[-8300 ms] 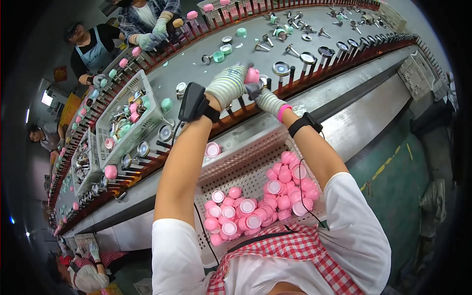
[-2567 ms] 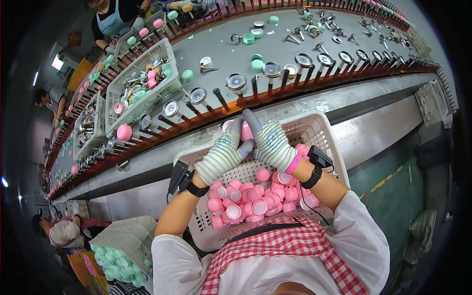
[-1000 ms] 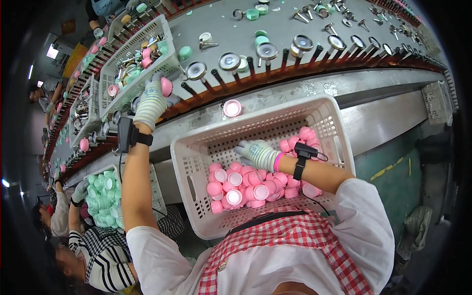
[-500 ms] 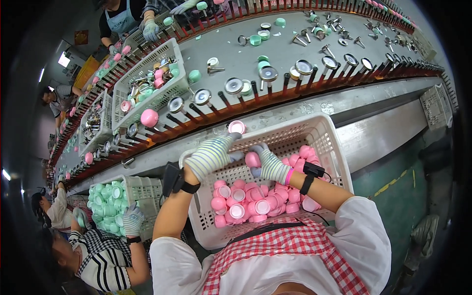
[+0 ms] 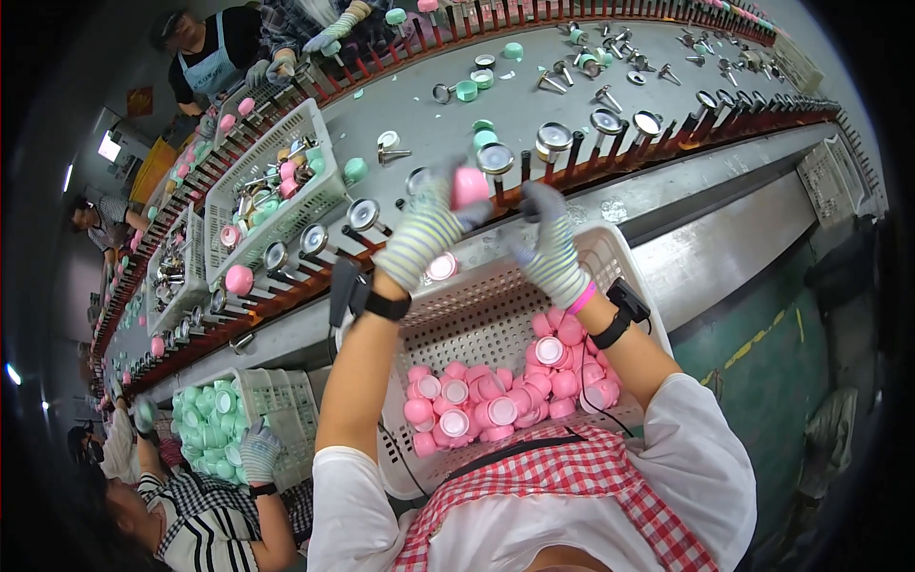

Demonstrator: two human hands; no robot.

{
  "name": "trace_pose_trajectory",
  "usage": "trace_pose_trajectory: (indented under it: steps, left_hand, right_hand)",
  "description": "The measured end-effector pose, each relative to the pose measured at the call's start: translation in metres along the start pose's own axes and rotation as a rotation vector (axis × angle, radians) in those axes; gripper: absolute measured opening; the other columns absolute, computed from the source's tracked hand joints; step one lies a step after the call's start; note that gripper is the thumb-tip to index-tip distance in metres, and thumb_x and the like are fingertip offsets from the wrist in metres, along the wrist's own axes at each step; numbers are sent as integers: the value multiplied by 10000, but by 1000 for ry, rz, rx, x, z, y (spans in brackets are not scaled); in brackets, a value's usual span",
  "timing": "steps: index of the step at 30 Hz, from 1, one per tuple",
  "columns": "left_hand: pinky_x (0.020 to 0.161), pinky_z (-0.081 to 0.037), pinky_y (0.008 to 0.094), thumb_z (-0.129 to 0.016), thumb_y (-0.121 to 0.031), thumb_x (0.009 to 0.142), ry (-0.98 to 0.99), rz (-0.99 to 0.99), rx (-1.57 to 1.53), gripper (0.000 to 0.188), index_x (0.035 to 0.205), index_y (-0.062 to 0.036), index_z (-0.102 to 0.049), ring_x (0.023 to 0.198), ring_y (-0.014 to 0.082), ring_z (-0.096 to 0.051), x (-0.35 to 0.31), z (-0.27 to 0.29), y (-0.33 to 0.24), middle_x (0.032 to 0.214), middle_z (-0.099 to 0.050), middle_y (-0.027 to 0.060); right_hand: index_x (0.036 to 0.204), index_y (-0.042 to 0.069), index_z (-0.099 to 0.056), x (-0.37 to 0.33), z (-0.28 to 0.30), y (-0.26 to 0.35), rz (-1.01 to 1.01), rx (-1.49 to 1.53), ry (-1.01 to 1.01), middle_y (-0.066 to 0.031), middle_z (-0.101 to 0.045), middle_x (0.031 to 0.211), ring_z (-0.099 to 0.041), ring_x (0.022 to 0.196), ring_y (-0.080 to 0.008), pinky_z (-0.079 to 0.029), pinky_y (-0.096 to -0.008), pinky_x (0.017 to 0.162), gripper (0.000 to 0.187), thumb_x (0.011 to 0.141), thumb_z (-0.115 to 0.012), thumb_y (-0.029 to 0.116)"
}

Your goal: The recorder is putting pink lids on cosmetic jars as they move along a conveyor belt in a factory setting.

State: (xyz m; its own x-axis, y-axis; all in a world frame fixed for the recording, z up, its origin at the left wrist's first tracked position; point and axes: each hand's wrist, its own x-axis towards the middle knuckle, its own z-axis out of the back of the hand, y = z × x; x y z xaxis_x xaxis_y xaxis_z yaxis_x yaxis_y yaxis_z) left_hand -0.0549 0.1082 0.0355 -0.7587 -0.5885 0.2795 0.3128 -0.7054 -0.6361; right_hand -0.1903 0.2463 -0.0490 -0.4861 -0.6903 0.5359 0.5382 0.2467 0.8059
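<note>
Both hands wear striped knit gloves with grey fingertips. My left hand [image 5: 426, 229], slightly blurred, is raised to the row of posts along the near edge of the table. Its thumb and fingers are closed round a rounded pink cap [image 5: 469, 188]. To its right my right hand [image 5: 548, 250] is over the far rim of a white perforated crate [image 5: 448, 334], fingers apart and nothing seen in them. Many pink caps [image 5: 496, 393] are heaped in the crate's near half. One more cap, white-lined [image 5: 442, 267], lies beyond the crate's far rim, beside my left wrist.
Posts carrying round metal discs [image 5: 496, 157] line the grey table's edge. Loose metal pieces [image 5: 610, 95] and green caps lie on it. A crate of mixed parts [image 5: 329, 181] stands at left. A co-worker's hand [image 5: 258, 448] touches a crate of green caps [image 5: 205, 419].
Both hands have risen from the crate toward the posts. The pink cap at my right hand before is now in my left, if it is the same one. The posts have shifted left.
</note>
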Motion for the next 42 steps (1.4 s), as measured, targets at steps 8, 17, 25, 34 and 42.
trace_pose_trajectory:
  steps: [8,17,25,34,42]
  left_hand:
    - [961,-459,420,-734,-284,740,185,-207,89,672,1335,-99,-482,1143,379,-553,108,-37,-22,1236,-555,228]
    - [947,-480,413,-749,-124,718,501,-46,432,633,1294,-74,-492,1138,387,-564,101,-13,3,1261,-554,221]
    - [915,-494,443,-692,-16,740,507,86,602,608,1296,-66,-452,1086,418,-583,80,-15,34,1201,-561,263]
    - [879,-489,466,-741,15,670,389,127,510,748,1327,-136,-417,1036,413,-593,27,37,47,1188,-559,262]
    - [857,-490,498,-766,-155,719,281,273,704,634,1247,-78,-424,1032,457,-573,-3,57,48,1211,-507,294]
  right_hand:
    - [1304,27,-457,75,-19,-168,-416,326,-65,-77,-586,1066,-560,957,-194,-483,-276,838,429,910,-584,137]
    - [1244,70,-488,78,-72,-78,-714,182,459,-91,-575,1034,-538,937,-195,-474,-268,815,357,959,-481,286]
    - [1301,68,-483,52,-133,-124,-398,180,357,-184,-590,1237,-556,1100,-384,-455,-384,921,415,921,-546,222]
    - [1069,57,-573,39,-90,3,-60,-266,685,-203,-632,918,-615,837,-412,-496,-470,740,267,904,-553,265]
    - [1021,81,-646,-112,-13,-43,-113,-741,1139,-146,-672,912,-661,842,-331,-520,-461,763,282,810,-608,264]
